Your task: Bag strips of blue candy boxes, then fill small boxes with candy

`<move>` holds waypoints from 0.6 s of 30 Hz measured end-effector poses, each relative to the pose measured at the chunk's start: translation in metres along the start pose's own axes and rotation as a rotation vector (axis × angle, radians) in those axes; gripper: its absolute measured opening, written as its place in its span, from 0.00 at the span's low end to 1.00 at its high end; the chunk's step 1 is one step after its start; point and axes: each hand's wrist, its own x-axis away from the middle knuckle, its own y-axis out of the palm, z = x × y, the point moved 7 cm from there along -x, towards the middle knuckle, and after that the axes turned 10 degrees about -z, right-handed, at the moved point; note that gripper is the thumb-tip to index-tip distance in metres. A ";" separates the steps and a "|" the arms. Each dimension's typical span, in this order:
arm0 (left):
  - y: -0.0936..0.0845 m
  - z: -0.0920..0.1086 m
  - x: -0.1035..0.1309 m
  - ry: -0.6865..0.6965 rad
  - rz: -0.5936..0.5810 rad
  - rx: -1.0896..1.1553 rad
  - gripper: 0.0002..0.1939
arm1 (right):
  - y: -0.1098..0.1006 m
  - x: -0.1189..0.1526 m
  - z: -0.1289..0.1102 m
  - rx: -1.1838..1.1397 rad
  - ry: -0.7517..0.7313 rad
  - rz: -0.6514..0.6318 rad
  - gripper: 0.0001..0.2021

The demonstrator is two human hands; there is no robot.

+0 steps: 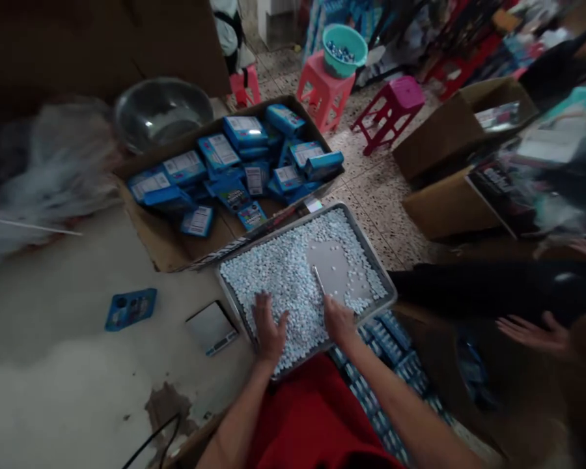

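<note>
My left hand rests with its fingers spread on a layer of small pale blue and white pellets. They cover most of a shallow metal tray, leaving a bare patch at its right side. My right hand is closed around a thin, pale stick-like tool; its exact kind is too blurred to tell. The tool's tip points away from me, at the edge of the bare patch. Left of the tray lie a small flat scale and a flat blue pouch.
Beyond the tray stands an open cardboard box holding several blue packets. A metal bowl sits behind it. On a pink stool is a turquoise basin. At right, another person's hand shows. Blue packs lie below the tray.
</note>
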 end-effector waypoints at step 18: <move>-0.138 0.110 -0.169 0.043 0.361 -0.054 0.16 | 0.024 -0.009 -0.004 -1.168 -0.260 0.177 0.15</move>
